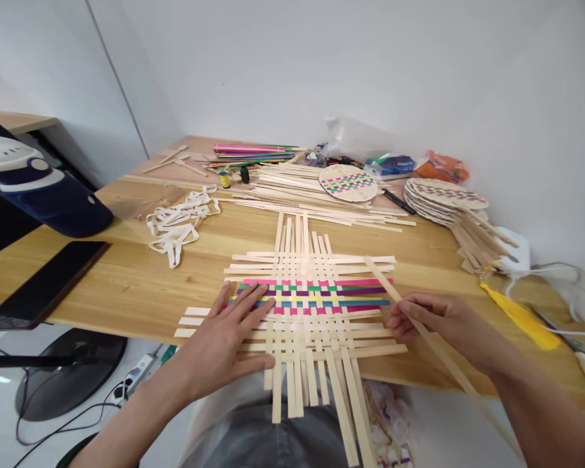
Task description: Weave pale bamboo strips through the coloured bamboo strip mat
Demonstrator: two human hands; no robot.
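Observation:
A woven mat of flat bamboo strips (299, 335) lies at the front edge of the table, its lower strips hanging over the edge. Pink, green, purple, yellow and blue strips cross its middle among the pale ones. My left hand (234, 331) rests flat on the left side of the weave, fingers spread. To the right of the mat, my right hand (424, 315) pinches a long loose bamboo strip (443, 361). That strip runs slantwise, its upper end over the mat's right side and its lower end down past my forearm.
Behind lie loose pale strips (283, 188), coloured strips (253, 153) and a round woven fan (348, 183). Stacked handled fans (443, 195) and a yellow tassel (521, 318) are right. White ribbon (180, 221), a dark phone (43, 279) and a blue bottle (53, 195) are left.

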